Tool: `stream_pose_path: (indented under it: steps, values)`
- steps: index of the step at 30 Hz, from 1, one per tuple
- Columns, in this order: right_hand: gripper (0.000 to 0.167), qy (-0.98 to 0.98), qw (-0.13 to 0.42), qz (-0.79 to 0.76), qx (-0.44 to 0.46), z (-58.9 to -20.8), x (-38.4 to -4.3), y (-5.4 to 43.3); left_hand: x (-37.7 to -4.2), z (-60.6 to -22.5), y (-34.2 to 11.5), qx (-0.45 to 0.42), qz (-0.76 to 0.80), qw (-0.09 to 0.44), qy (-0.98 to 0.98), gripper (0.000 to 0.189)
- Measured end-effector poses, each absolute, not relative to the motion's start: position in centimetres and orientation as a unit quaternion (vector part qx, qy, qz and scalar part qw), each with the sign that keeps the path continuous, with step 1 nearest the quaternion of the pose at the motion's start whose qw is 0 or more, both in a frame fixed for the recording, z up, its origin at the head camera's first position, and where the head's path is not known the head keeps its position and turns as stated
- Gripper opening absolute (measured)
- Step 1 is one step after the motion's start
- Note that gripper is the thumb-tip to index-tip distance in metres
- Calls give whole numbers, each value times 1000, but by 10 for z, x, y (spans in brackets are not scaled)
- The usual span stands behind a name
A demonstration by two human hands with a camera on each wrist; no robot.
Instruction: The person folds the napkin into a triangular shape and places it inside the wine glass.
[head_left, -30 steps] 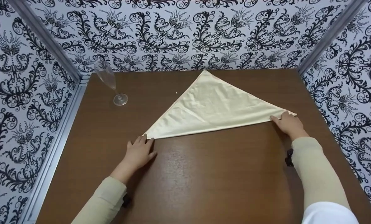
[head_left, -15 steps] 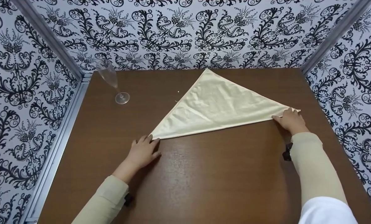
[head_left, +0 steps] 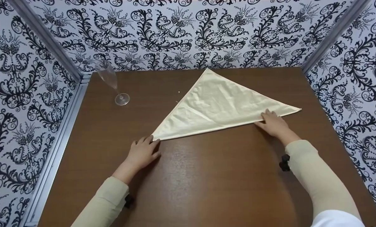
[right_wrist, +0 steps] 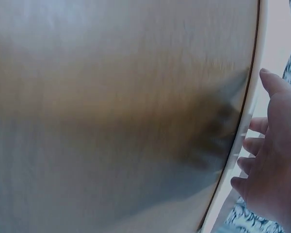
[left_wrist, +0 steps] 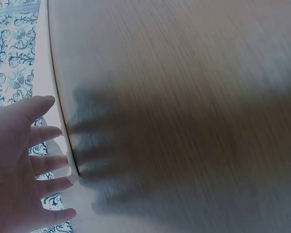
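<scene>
A shiny pale-yellow cloth napkin (head_left: 219, 101), folded into a triangle, lies on the brown table (head_left: 188, 176) with its long folded edge toward me. My left hand (head_left: 140, 154) touches the napkin's left corner with its fingertips, fingers spread. Along the fold, right of the middle, my right hand (head_left: 274, 126) rests its fingertips on the cloth, and the right corner lies free beyond it. In the left wrist view the fingers (left_wrist: 51, 165) reach straight to the cloth's edge. The right wrist view shows the thumb (right_wrist: 274, 82) apart from slightly bent fingers beside the fold.
A clear champagne flute (head_left: 121, 99) stands at the table's back left. Small white specks (head_left: 179, 92) lie left of the napkin. Patterned walls (head_left: 175, 34) with grey metal framing (head_left: 46, 37) close in the back and both sides.
My right hand has slid left along the fold, away from the napkin's right corner, which is now uncovered. The left hand stays at the left corner.
</scene>
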State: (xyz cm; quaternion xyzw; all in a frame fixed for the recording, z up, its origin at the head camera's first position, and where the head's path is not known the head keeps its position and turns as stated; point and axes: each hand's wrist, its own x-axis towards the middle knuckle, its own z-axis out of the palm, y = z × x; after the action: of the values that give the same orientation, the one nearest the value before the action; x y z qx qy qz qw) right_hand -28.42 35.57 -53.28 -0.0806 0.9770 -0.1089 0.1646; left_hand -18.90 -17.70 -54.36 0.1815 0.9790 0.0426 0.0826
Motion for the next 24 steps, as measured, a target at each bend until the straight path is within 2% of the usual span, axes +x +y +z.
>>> stream_pose_path:
  steps: [9, 24]
  values:
    - [73, 981, 126, -90, -120, -543, -264, 326, -191, -542, -178, 185, 41, 78, 979, 53]
    - [76, 976, 122, -82, -162, -544, -230, 267, -193, -544, -178, 176, 46, 86, 980, 54]
